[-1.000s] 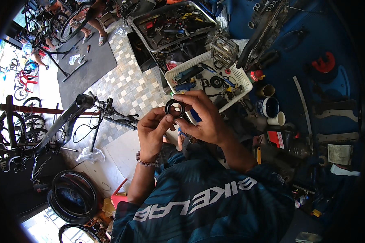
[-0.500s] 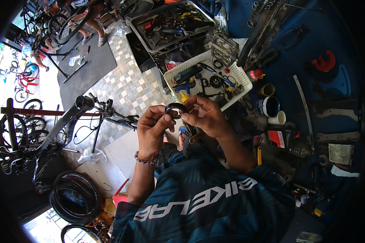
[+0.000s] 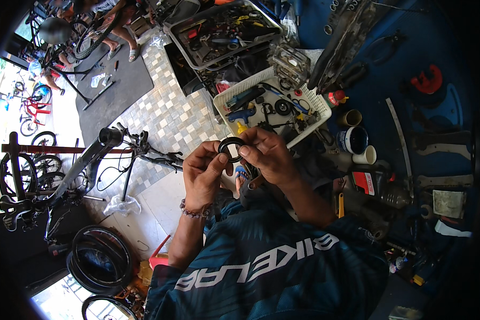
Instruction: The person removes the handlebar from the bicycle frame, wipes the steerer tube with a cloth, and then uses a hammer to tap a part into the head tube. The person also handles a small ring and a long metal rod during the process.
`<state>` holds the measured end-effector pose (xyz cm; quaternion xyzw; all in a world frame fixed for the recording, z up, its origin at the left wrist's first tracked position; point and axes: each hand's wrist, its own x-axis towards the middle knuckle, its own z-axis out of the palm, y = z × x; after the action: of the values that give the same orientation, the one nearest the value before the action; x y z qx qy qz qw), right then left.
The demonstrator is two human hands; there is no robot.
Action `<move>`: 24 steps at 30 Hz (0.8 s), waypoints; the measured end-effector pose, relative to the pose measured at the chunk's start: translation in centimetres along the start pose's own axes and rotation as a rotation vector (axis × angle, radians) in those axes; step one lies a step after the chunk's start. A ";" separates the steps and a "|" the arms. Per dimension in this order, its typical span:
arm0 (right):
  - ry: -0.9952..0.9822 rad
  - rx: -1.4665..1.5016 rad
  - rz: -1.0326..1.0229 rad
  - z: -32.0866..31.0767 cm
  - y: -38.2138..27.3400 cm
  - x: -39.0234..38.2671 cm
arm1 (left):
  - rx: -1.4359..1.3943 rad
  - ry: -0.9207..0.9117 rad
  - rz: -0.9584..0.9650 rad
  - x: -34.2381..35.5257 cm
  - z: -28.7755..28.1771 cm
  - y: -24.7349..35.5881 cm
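Both of my hands grip a black ring-shaped part (image 3: 231,141), my left hand (image 3: 200,176) with fingers and thumb on its left side, my right hand (image 3: 272,162) pinching its right side. The ring's hole faces up toward me. Just below my right hand a small brownish metal part (image 3: 256,183) shows partly, too hidden to name. Beyond my hands sits a white perforated basket (image 3: 321,114) of tools, with a yellow bottle (image 3: 242,128) near its front.
A bicycle frame (image 3: 96,154) stands at left, tyres (image 3: 98,232) below it. A metal tray (image 3: 197,65) of tools lies at top. Cups (image 3: 364,156), a jug (image 3: 378,184) and tools crowd the blue surface (image 3: 389,74) at right. People's legs (image 3: 128,37) show at upper left by bikes.
My right thumb has risen to the ring's right side, and the ring has tipped, flattening around half a second ago and now looking rounder again. Both hands remain on it.
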<state>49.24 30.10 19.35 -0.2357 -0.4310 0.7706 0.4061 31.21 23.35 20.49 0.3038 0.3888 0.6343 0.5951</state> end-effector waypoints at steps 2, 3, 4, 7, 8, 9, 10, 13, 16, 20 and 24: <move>0.012 0.016 0.013 -0.1 0.1 0.0 | 0.000 -0.001 -0.019 0.1 -0.1 -0.2; 0.024 0.021 0.017 -0.1 0.1 0.0 | -0.003 -0.009 -0.035 0.3 -0.3 -0.3; 0.017 0.025 0.027 -0.3 0.1 0.0 | -0.022 -0.017 -0.052 0.4 -0.5 -0.4; -0.045 0.145 0.041 -0.3 0.0 -0.4 | -0.096 -0.053 -0.077 0.2 -0.6 -0.8; -0.061 0.155 0.140 -0.5 -0.3 -0.8 | -0.088 -0.045 -0.085 -0.1 -0.6 -0.8; -0.046 0.150 0.132 -0.5 -0.3 -1.0 | -0.096 -0.054 -0.089 -0.3 -0.7 -0.9; -0.033 0.145 0.124 -0.4 -0.3 -1.2 | -0.104 -0.060 -0.092 -0.5 -0.7 -1.0; -0.044 0.198 0.134 -0.3 0.1 -1.7 | -0.126 -0.064 -0.108 -1.0 -1.1 -1.6; 0.011 0.010 0.112 -0.3 0.8 -1.9 | -0.100 -0.127 -0.066 -1.0 -2.1 -2.2; 0.004 -0.990 -0.624 -0.7 1.4 -2.0 | -0.145 -0.009 -0.157 -1.5 -3.4 -3.1; -0.138 -1.270 -0.760 -0.8 1.8 -2.3 | -0.168 0.032 -0.190 -2.7 -4.2 -3.3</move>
<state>50.35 28.05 17.37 -0.2107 -0.8698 0.1925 0.4025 29.67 20.10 15.72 0.2045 0.3710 0.6103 0.6694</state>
